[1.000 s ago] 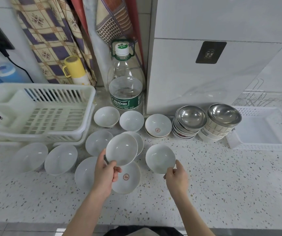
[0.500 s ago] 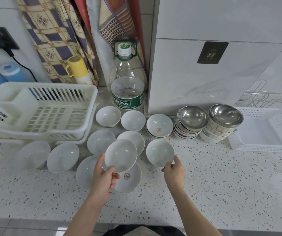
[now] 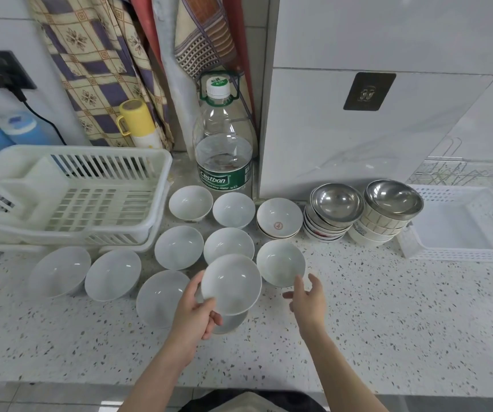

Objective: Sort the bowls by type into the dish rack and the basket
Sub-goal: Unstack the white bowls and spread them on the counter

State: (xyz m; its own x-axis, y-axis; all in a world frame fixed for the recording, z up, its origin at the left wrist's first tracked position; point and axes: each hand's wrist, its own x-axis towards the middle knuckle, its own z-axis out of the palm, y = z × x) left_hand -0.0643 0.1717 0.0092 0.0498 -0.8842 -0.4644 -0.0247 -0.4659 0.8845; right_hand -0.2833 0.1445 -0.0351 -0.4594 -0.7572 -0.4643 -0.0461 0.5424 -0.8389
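Plain white bowl (image 3: 231, 283) lifted above the counter's (image 3: 388, 316) front edge

Glossy and round, it is pinched at its rim by the left hand (image 3: 195, 315); the right hand (image 3: 307, 301), fingers loose, hovers beside another white bowl (image 3: 281, 263)

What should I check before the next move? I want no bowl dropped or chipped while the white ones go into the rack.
1. Left hand grips the held white bowl at its rim: ok.
2. Held bowl is lifted above the bowls on the counter: ok.
3. Right hand has a grip on the small white bowl: not ok, fingers are open beside it.
4. Dish rack has room: ok, no bowls in it.
5. Basket has room: ok, no bowls in it.
6. Held bowl free of cracks: cannot tell.
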